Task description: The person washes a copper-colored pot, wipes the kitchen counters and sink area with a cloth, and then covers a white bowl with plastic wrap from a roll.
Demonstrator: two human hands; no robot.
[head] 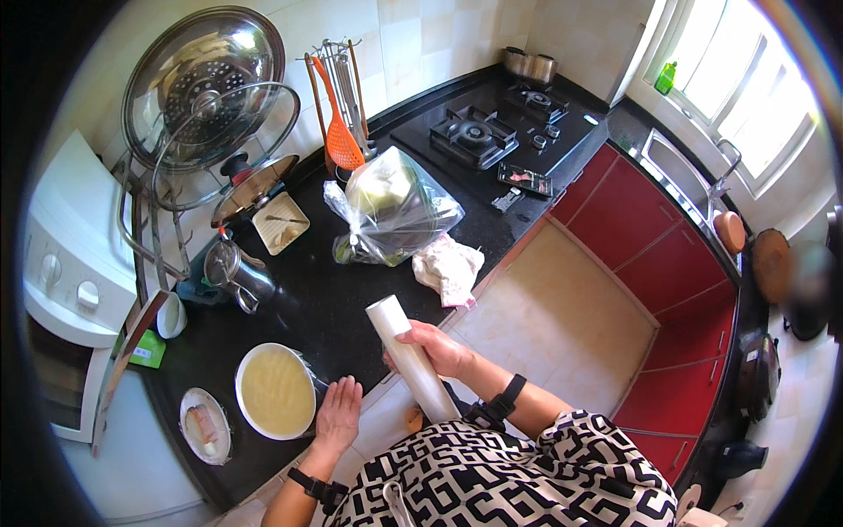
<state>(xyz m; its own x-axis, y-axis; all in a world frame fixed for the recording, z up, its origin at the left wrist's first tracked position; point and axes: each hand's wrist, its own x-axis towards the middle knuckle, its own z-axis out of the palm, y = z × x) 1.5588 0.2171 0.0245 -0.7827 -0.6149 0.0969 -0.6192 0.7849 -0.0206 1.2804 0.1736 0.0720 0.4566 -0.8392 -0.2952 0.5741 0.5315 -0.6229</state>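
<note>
My right hand (pixel 438 348) is wrapped around a white roll of plastic film (pixel 417 370), held slanted in front of my body with one end towards the counter. My left hand (pixel 339 410) holds nothing. It is stretched out flat, palm down, at the counter's front edge, just right of a white bowl (pixel 276 391) of pale yellow liquid. Whether it touches the counter or the bowl's side is hard to tell. Left of the bowl, a small oval dish (pixel 205 427) carries a piece of pale pink food and seems to be covered in clear film.
Behind the bowl stand a steel pitcher (pixel 238 271) and a cream tray (pixel 282 224). A tied clear bag of vegetables (pixel 395 204) and a crumpled cloth (pixel 449 269) lie further right, before the gas hob (pixel 487 135). A white appliance (pixel 79 263) borders the left.
</note>
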